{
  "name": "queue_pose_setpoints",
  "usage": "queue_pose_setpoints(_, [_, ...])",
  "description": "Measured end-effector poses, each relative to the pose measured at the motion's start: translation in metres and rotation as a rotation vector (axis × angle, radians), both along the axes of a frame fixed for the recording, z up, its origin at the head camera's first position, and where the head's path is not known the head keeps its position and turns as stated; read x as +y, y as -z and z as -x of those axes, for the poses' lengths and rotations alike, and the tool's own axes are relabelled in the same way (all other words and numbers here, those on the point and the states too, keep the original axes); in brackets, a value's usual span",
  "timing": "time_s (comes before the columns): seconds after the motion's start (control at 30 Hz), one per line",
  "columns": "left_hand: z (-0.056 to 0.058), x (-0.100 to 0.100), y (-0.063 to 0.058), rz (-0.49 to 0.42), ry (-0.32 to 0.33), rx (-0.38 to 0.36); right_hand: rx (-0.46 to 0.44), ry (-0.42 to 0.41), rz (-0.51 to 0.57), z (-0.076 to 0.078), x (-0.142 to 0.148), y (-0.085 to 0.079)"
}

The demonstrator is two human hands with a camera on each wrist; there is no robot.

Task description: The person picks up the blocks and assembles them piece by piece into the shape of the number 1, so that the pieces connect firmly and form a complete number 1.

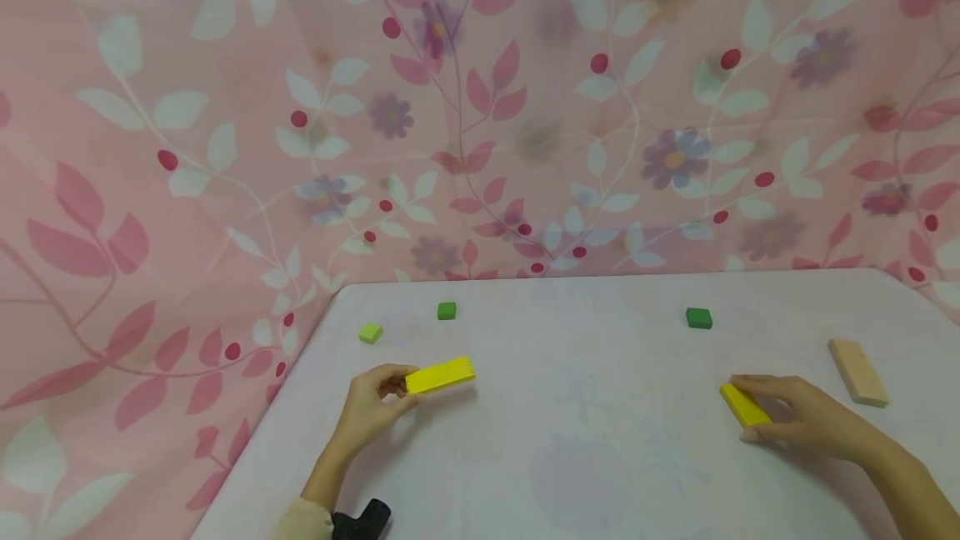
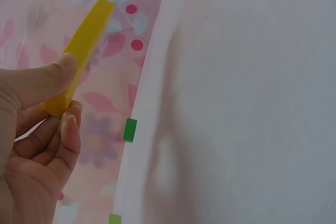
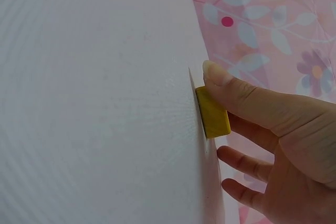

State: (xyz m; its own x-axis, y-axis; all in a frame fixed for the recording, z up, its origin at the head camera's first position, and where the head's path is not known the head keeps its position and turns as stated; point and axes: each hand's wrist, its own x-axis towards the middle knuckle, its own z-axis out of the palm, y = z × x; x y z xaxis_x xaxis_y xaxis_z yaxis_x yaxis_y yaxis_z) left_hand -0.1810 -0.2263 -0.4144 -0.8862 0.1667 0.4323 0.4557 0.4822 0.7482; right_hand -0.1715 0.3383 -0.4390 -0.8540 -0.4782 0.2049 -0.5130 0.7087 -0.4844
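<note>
A long yellow block (image 1: 440, 375) is pinched at one end between the thumb and fingers of my left hand (image 1: 372, 400). It is held above the table, and its shadow falls on the cloth below. On the right, my right hand (image 1: 806, 419) grips another yellow block (image 1: 745, 405) between thumb and fingers, low over the white tabletop. Whether that block touches the surface I cannot tell. In the right wrist view the hand covers part of this yellow block (image 3: 214, 114), leaving one end showing.
A light green block (image 1: 371, 333) and a green block (image 1: 447, 311) lie at the back left of the white table (image 1: 585, 340). A darker green block (image 1: 699, 318) lies back right. Beyond my right hand is a plain wooden plank (image 1: 858, 372). Flowered cloth (image 1: 525, 107) hangs behind.
</note>
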Motion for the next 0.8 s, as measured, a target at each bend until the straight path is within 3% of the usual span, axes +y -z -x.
queue_pose_setpoints(0.07, [0.0,0.007,-0.002,-0.009,0.002,-0.019,0.001,-0.002,0.002,0.0,0.0,0.0])
queue_pose_setpoints(0.3, [-0.014,0.035,-0.033,0.025,0.081,-0.004,-0.012,-0.005,0.003,0.0,0.0,-0.001])
queue_pose_setpoints(0.53, [-0.011,0.05,-0.038,0.03,0.133,0.035,-0.028,0.019,-0.013,-0.002,-0.001,-0.001])
queue_pose_setpoints(0.8, [-0.006,0.069,-0.043,-0.003,0.176,0.021,-0.004,0.03,-0.035,-0.002,-0.001,-0.001])
